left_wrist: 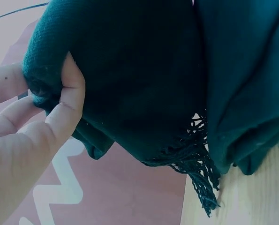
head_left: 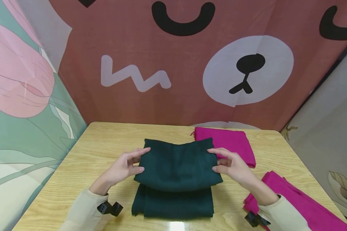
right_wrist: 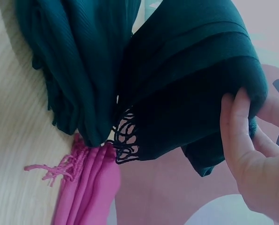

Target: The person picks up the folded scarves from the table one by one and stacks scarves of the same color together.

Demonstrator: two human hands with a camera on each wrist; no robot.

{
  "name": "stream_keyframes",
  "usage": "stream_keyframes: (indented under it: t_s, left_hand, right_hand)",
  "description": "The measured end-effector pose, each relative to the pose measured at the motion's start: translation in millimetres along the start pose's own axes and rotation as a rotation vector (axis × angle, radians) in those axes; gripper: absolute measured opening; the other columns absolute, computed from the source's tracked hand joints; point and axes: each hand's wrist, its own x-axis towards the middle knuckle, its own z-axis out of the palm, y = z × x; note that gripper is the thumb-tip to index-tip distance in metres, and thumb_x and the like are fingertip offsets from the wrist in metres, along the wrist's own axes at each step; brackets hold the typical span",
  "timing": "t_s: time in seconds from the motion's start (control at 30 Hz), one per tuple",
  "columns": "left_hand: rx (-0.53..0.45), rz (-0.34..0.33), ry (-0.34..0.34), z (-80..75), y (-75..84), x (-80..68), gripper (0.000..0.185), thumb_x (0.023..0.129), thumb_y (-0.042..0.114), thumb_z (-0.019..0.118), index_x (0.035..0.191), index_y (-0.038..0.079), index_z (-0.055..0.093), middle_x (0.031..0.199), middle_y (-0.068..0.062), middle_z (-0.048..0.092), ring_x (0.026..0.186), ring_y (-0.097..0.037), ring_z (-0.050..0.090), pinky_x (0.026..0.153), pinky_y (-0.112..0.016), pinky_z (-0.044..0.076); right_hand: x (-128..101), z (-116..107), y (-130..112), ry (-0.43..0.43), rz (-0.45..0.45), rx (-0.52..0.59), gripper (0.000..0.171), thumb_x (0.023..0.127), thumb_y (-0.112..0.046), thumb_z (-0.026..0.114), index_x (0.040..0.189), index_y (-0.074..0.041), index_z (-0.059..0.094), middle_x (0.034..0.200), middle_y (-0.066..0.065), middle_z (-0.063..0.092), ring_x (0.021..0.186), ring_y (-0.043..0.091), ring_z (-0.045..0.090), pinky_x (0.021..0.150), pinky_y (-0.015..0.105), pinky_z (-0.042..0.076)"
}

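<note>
A dark green fringed scarf (head_left: 177, 168) is folded in front of me, its upper part raised and bulging over the flat lower layers (head_left: 177, 205) on the table. My left hand (head_left: 124, 168) pinches the left side of the raised part, and my right hand (head_left: 234, 165) pinches the right side. In the left wrist view, the fingers (left_wrist: 72, 101) bend around the cloth edge, and a dark fringe (left_wrist: 202, 173) hangs between the layers. Seen from the right wrist, the fingers (right_wrist: 240, 124) curl around the folded edge, with more fringe (right_wrist: 126, 140) below the cloth.
A folded magenta cloth (head_left: 229, 141) lies behind the green scarf at the right. Another magenta cloth (head_left: 303, 205) stretches along the table's right front, partly under my right forearm. The wooden table (head_left: 104, 138) ends at a printed bear curtain (head_left: 127, 106).
</note>
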Motion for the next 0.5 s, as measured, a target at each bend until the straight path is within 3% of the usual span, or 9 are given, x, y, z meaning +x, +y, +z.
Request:
stream_keyframes:
  t_s: [0.17, 0.33, 0.5]
  left_hand:
    - [-0.034, -0.003, -0.027, 3.7, -1.7, -3.9, 0.061, 0.085, 0.004, 0.062, 0.139, 0.003, 0.035, 0.147, -0.022, 0.017, 0.131, -0.044, 0.017, 0.089, -0.028, 0.043]
    - [-0.037, -0.013, -0.045, 7.4, -6.3, -8.4, 0.061, 0.084, 0.005, 0.063, 0.138, 0.001, 0.036, 0.146, -0.024, 0.017, 0.13, -0.047, 0.015, 0.087, -0.027, 0.045]
    - [-0.038, -0.003, -0.063, 11.6, -12.2, -10.9, 0.06, 0.083, 0.004, 0.063, 0.137, -0.001, 0.037, 0.139, -0.026, 0.028, 0.125, -0.04, 0.027, 0.079, -0.024, 0.047]
  right_hand:
    - [-6, 2, 4, -0.015, -0.002, 0.035, 0.054, 0.08, -0.004, 0.066, 0.131, -0.003, 0.046, 0.13, 0.019, 0.037, 0.081, 0.024, 0.059, 0.069, 0.032, 0.052]
    - [-13, 8, 10, -0.019, -0.007, 0.043, 0.053, 0.081, -0.003, 0.065, 0.13, -0.001, 0.046, 0.124, 0.019, 0.039, 0.078, 0.021, 0.053, 0.065, 0.03, 0.052]
    - [-21, 14, 18, -0.024, 0.016, 0.063, 0.053, 0.081, -0.003, 0.065, 0.131, 0.0, 0.046, 0.127, 0.019, 0.036, 0.081, 0.021, 0.051, 0.066, 0.028, 0.05]
